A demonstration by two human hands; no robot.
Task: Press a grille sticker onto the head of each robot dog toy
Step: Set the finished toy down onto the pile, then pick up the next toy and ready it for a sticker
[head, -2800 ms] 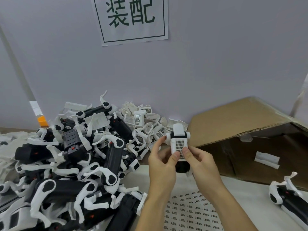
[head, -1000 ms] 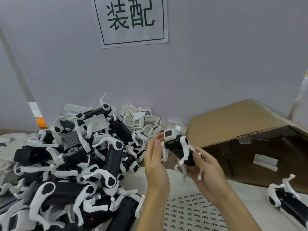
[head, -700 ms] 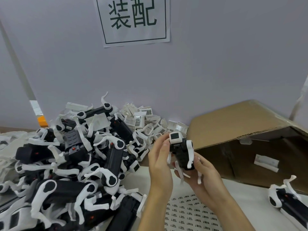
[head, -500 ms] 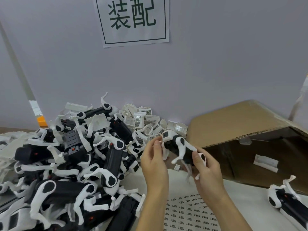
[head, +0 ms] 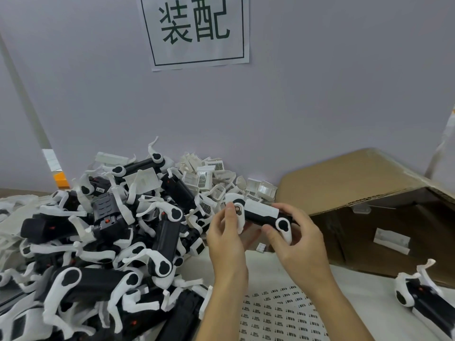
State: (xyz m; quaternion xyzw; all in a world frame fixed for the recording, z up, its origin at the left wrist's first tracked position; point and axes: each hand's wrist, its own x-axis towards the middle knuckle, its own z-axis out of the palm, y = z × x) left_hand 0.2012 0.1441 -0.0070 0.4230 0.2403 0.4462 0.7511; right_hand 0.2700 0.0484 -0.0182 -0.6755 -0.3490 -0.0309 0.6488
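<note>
- Pale wall (head: 320, 94) backed the counter (head: 270, 274), its left side heaped with toys (head: 103, 242).
- Both hands, left hand (head: 227, 238) and right hand (head: 295, 238), grasped one robot dog toy (head: 261, 214) above the counter's middle, fingers curled round it.
- Sticker looked applied; next, probably setting it aside by the box (head: 369, 205).

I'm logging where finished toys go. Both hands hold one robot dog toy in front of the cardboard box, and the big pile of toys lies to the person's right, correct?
Not quite: the head view shows the pile of toys on the person's left. The rest stands: left hand and right hand hold one robot dog toy before the cardboard box.
</note>
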